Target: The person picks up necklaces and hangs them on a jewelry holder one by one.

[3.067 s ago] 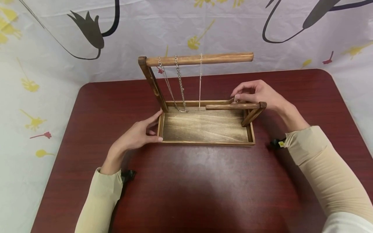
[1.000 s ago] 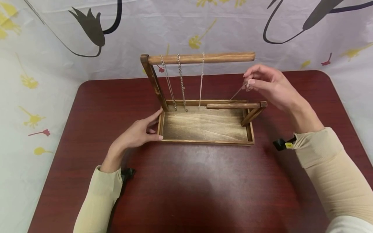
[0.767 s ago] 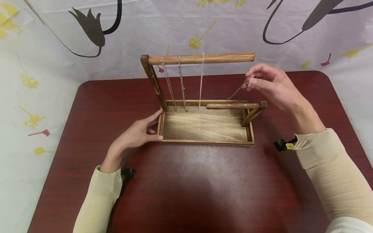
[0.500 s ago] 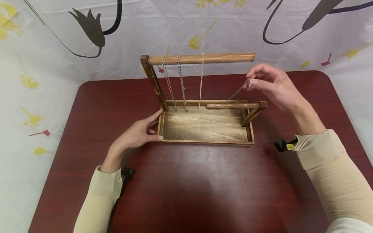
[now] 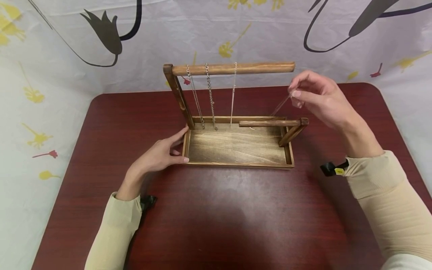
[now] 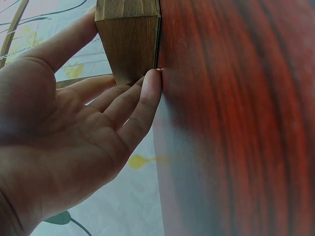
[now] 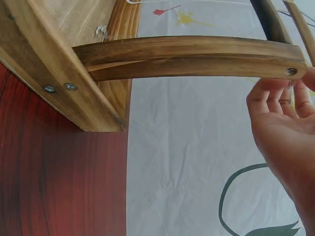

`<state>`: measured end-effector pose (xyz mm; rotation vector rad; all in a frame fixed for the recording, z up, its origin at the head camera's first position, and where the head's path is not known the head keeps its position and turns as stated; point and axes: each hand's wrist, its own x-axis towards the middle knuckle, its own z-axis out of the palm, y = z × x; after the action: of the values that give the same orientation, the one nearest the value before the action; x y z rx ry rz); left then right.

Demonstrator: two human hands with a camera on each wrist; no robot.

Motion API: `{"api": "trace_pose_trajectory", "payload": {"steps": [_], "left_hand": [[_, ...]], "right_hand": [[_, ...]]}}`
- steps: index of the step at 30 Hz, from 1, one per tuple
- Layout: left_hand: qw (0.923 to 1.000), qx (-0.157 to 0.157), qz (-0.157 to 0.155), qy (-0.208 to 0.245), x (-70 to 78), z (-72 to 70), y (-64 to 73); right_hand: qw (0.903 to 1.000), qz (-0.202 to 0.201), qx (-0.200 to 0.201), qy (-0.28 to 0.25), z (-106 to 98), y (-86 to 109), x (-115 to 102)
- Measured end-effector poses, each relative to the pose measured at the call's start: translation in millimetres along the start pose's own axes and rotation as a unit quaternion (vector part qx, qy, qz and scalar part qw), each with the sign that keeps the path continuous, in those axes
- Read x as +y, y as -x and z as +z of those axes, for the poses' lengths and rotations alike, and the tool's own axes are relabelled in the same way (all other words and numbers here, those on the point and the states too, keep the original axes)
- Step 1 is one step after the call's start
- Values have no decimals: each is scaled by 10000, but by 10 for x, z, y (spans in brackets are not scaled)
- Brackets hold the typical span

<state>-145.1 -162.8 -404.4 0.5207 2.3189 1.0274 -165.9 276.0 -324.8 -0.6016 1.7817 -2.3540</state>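
A wooden jewelry stand (image 5: 216, 144) has a shallow tray base, a tall bar (image 5: 263, 68) and a lower bar (image 5: 261, 123). My left hand (image 5: 156, 153) rests against the tray's left end, its thumb at the front corner and fingers fairly straight. In the left wrist view, fingertips touch the wooden end (image 6: 129, 46). My right hand (image 5: 318, 97) pinches a thin necklace (image 5: 281, 105) between thumb and fingertips, beyond the lower bar's post. Its strands slant down left behind that bar. In the right wrist view, a small silvery chain heap (image 7: 101, 32) lies in the tray.
A double chain (image 5: 194, 95), a thicker link chain (image 5: 209, 90) and a thin necklace (image 5: 233, 93) hang from the tall bar. The stand sits on a dark red table (image 5: 229, 210). A patterned cloth (image 5: 263, 33) closes off the back and sides.
My right hand has risen and moved right from behind the lower bar, drawing the necklace upward. A bit of chain now shows just below that bar. My left hand stays put.
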Motion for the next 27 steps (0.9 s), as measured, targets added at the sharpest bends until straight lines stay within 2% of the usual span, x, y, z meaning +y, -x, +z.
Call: {"api": "trace_pose_trajectory", "payload": {"steps": [4, 13, 21, 27], "left_hand": [[10000, -5, -15, -6, -4, 4, 3], [10000, -7, -17, -54, -17, -4, -1], [10000, -38, -17, -39, -32, -10, -3], [10000, -31, 16, -64, -30, -16, -5]], "right_hand": [[9992, -220, 111, -318, 11, 6, -20], [9886, -526, -122, -1406, -5, -11, -66], [9826, -661, -136, -1729, 37, -37, -70], [9820, -688, -122, -1757, 60, -42, -67]]}}
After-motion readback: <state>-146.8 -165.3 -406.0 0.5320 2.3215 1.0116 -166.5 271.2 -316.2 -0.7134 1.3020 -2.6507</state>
